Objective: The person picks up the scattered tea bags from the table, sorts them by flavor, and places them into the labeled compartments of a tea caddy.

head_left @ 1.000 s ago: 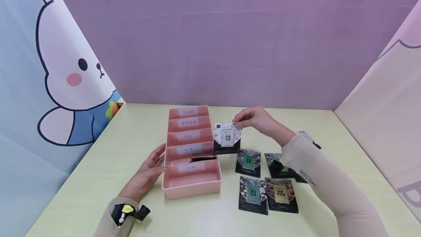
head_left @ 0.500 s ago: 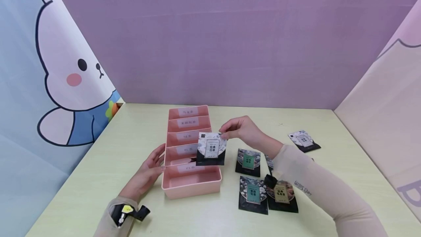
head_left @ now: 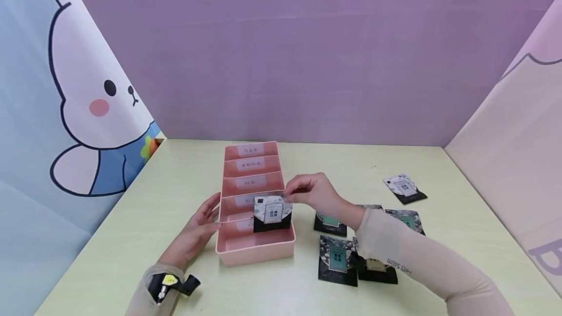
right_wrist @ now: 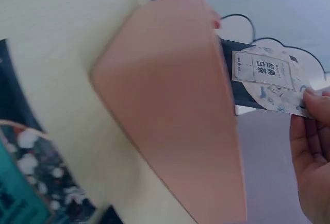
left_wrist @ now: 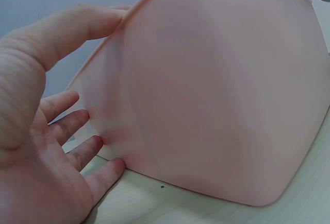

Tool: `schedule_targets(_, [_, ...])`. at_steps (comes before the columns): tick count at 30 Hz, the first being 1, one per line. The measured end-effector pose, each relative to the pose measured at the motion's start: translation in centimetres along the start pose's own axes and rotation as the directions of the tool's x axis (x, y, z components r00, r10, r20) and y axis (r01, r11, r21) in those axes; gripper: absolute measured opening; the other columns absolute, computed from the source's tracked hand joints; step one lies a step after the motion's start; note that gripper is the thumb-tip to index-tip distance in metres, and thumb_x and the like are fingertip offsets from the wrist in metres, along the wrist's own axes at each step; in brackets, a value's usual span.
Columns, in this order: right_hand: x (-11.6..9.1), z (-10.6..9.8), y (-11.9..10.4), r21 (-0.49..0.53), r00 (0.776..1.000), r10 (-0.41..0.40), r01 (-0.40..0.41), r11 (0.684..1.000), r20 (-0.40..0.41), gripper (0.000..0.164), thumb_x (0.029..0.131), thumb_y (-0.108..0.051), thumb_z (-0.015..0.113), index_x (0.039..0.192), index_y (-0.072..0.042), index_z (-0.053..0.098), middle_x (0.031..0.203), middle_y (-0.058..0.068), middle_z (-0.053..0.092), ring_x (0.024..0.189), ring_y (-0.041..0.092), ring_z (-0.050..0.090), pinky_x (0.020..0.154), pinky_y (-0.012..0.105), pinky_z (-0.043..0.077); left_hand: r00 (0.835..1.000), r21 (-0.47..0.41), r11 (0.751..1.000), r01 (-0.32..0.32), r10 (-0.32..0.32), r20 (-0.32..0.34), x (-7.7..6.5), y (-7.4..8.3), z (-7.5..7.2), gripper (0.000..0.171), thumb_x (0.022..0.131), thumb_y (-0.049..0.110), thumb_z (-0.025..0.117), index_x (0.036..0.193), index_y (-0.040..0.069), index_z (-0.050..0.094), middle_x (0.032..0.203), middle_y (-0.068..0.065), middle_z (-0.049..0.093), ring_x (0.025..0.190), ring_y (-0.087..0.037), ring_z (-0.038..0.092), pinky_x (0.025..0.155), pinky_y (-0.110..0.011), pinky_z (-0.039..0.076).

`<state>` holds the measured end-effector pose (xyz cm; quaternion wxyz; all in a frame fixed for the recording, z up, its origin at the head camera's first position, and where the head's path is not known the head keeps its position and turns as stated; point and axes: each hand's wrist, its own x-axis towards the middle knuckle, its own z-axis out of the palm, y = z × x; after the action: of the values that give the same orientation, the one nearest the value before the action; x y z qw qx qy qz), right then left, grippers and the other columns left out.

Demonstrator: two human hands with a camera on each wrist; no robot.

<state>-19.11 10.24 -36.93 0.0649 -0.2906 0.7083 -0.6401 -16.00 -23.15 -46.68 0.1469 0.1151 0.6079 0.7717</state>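
Observation:
My right hand [head_left: 319, 195] pinches the upper right corner of a white-and-black tea sachet [head_left: 272, 212]. The sachet is held over the nearest compartments of a pink divided box [head_left: 259, 254], label side toward me. In the right wrist view, the sachet's dark lower end [right_wrist: 242, 94] passes behind the box's rim. At the box's left side is my left hand [head_left: 196, 232]. Its thumb lies at the rim, and its extended fingertips [left_wrist: 94, 147] touch the outer wall in the left wrist view. White labels [head_left: 250, 164] mark the compartments.
Several dark sachets with green or tan labels, such as the front one [head_left: 337, 260], lie right of the box, partly under the right forearm. Another white-and-black sachet [head_left: 405, 188] lies farther back. A purple backdrop [head_left: 307, 62] rises behind the table.
My right hand has brought the white-and-black sachet left and toward me, from beside the box to above its near compartments. The left hand has stayed at the box's side.

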Motion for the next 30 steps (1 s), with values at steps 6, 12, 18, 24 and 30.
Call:
schedule_targets(6, [-1.1, 0.6, 0.9, -0.041, 0.992, -0.112, 0.115, 0.993, 0.065, 0.01, 0.079, 0.015, 0.073, 0.087, 0.008, 0.074, 0.092, 0.023, 0.069, 0.09, 0.015, 0.066, 0.075, 0.027, 0.057, 1.0, -0.005, 1.0, -0.006, 0.006, 0.008, -0.1, 0.0, 0.1, 0.082, 0.093, -0.007, 0.051, 0.159, 0.004, 0.004, 0.165, -0.016, 0.002, 0.139, -0.015, 0.029, 0.106, -0.025, 0.041])
schedule_targets(12, [-1.8, 0.8, 1.8, -0.108, 0.979, -0.153, 0.168, 0.98, 0.133, 0.008, 0.08, 0.01, 0.075, 0.087, 0.005, 0.075, 0.088, 0.013, 0.071, 0.089, 0.017, 0.065, 0.078, 0.029, 0.056, 1.0, -0.004, 1.0, -0.008, 0.008, 0.006, -0.1, 0.1, 0.2, 0.081, 0.093, -0.006, 0.051, 0.159, 0.005, 0.005, 0.165, -0.015, 0.003, 0.141, -0.017, 0.027, 0.106, -0.024, 0.04])
schedule_targets(18, [-2.5, 0.5, 2.2, -0.189, 0.976, -0.11, 0.146, 0.971, 0.187, 0.008, 0.083, 0.004, 0.076, 0.09, 0.001, 0.077, 0.092, 0.008, 0.073, 0.09, 0.015, 0.067, 0.078, 0.032, 0.057, 1.0, -0.004, 1.0, -0.006, 0.006, 0.006, -0.1, 0.1, 0.3, 0.081, 0.093, -0.007, 0.051, 0.159, 0.004, 0.004, 0.165, -0.016, 0.002, 0.141, -0.019, 0.026, 0.106, -0.025, 0.04])
schedule_targets(24, [-2.9, 0.3, 2.1, -0.196, 0.958, -0.103, 0.159, 0.968, 0.269, 0.009, 0.084, 0.001, 0.076, 0.092, -0.002, 0.077, 0.093, 0.006, 0.074, 0.081, 0.012, 0.066, 0.068, 0.034, 0.058, 1.0, -0.003, 1.0, -0.001, 0.001, 0.003, 0.0, 0.1, 0.3, 0.081, 0.093, -0.007, 0.051, 0.159, 0.004, 0.005, 0.166, -0.015, 0.003, 0.147, -0.031, 0.014, 0.107, -0.025, 0.039])
schedule_targets(30, [-2.9, 0.4, 1.6, -0.205, 0.944, -0.067, 0.139, 0.969, 0.323, 0.01, 0.084, -0.001, 0.077, 0.094, 0.0, 0.076, 0.09, 0.006, 0.075, 0.077, 0.01, 0.065, 0.068, 0.03, 0.057, 1.0, -0.001, 1.0, -0.004, 0.004, 0.002, 0.0, 0.1, 0.3, 0.081, 0.093, -0.007, 0.05, 0.159, 0.004, 0.005, 0.165, -0.016, 0.003, 0.145, -0.026, 0.019, 0.107, -0.025, 0.039])
